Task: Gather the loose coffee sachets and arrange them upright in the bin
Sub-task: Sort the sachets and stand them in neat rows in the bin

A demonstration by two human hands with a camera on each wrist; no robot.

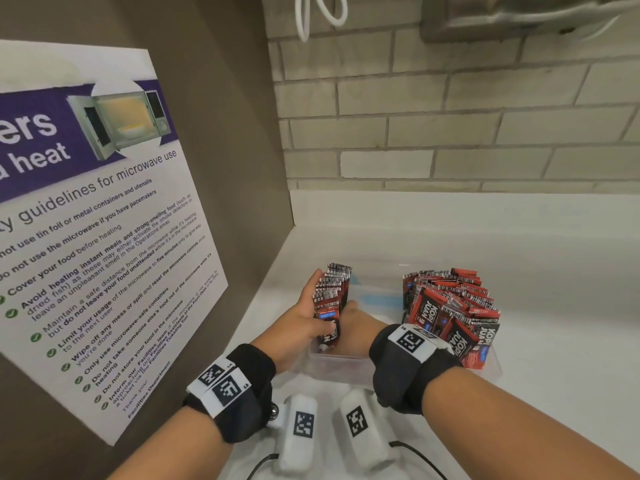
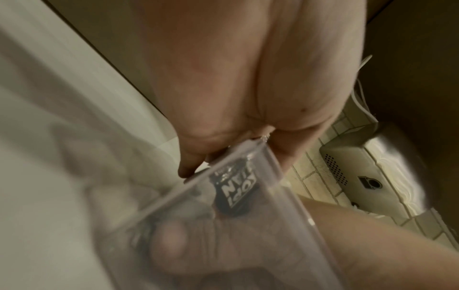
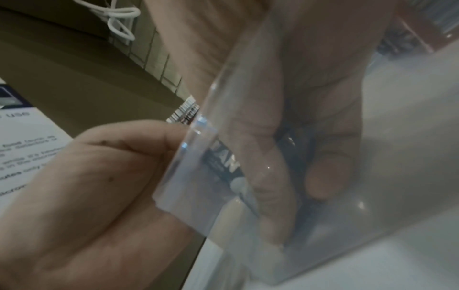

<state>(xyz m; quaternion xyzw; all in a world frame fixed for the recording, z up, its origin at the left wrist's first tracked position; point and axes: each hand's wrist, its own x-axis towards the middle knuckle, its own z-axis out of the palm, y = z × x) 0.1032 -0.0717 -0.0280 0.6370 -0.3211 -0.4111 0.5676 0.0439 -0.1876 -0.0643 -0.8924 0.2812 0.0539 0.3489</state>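
A stack of red-and-black coffee sachets (image 1: 332,299) stands upright at the left end of a clear plastic bin (image 1: 332,360). My left hand (image 1: 304,317) grips the stack's left side, and my right hand (image 1: 356,323) holds its right side, fingers reaching down inside the bin. Many more sachets (image 1: 450,306) stand and lean packed in the bin's right part. In the left wrist view, a sachet (image 2: 233,196) shows through the bin wall (image 2: 270,176) below my left hand (image 2: 236,88). The right wrist view shows my right hand (image 3: 323,137) curled round a sachet (image 3: 223,160) behind the clear wall.
A microwave-rules poster (image 1: 86,237) hangs on the brown panel close at the left. The brick wall (image 1: 450,116) rises behind the white counter (image 1: 519,254). Two white tagged units (image 1: 301,431) with cables lie by the front edge. A metal dispenser (image 1: 519,15) hangs at the top right.
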